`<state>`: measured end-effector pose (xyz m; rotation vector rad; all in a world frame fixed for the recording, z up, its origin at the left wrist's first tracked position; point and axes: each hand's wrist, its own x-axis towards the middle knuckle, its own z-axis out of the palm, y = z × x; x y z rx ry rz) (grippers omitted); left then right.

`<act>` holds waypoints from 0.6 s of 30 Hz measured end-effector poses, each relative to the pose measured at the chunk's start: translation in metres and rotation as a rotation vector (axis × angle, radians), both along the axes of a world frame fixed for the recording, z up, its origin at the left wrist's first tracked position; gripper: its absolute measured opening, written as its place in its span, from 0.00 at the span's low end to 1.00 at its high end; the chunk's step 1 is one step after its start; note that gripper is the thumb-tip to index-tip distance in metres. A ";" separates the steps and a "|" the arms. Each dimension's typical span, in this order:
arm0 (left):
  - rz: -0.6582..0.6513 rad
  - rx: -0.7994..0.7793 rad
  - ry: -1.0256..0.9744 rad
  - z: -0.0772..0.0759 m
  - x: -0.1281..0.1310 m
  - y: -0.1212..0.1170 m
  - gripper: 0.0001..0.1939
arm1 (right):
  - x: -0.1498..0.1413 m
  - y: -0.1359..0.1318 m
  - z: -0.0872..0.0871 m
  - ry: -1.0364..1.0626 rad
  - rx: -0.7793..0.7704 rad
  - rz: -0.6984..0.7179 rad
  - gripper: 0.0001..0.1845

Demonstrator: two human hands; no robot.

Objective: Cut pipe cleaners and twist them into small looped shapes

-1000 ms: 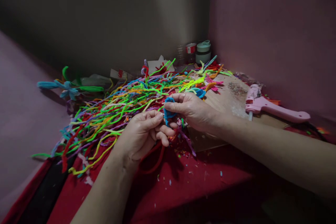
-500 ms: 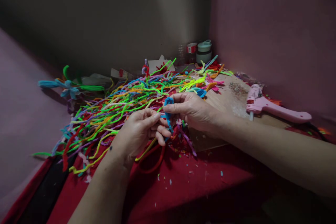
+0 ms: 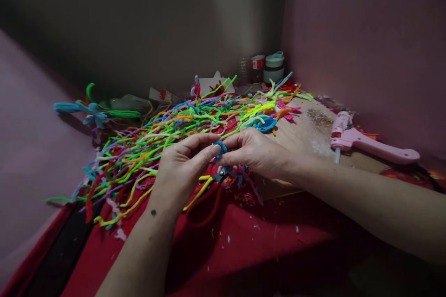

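Observation:
A blue pipe cleaner (image 3: pixel 220 148), bent into a small loop, is pinched between both hands at the middle of the view. My left hand (image 3: pixel 186 162) is closed on its left side, thumb against forefinger. From the right, my right hand (image 3: pixel 249 151) grips the same blue piece close to the left fingertips. Part of the piece is hidden by the fingers. Just below the hands lie pliers (image 3: pixel 220 175) with yellow and red handles. A wide heap of coloured pipe cleaners (image 3: pixel 149 141) spreads behind and to the left of my hands.
On the right a pink glue gun (image 3: pixel 369 144) lies on a brown board (image 3: pixel 296 137). A blue flower shape (image 3: pixel 95 116) stands at the far left. A lidded pale green container (image 3: pixel 274 67) stands at the back. Small scraps dot the red cloth (image 3: pixel 251 241).
My left hand has moved up, and its fingertips now meet the right hand's at the blue pipe cleaner. The long upright loop now looks smaller and more curled. The pliers have come into sight.

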<state>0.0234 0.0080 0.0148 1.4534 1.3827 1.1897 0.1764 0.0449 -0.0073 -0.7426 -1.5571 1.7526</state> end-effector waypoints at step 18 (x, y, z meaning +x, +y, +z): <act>0.000 0.379 0.504 -0.003 -0.008 0.002 0.04 | -0.003 -0.003 0.002 -0.108 0.028 -0.010 0.10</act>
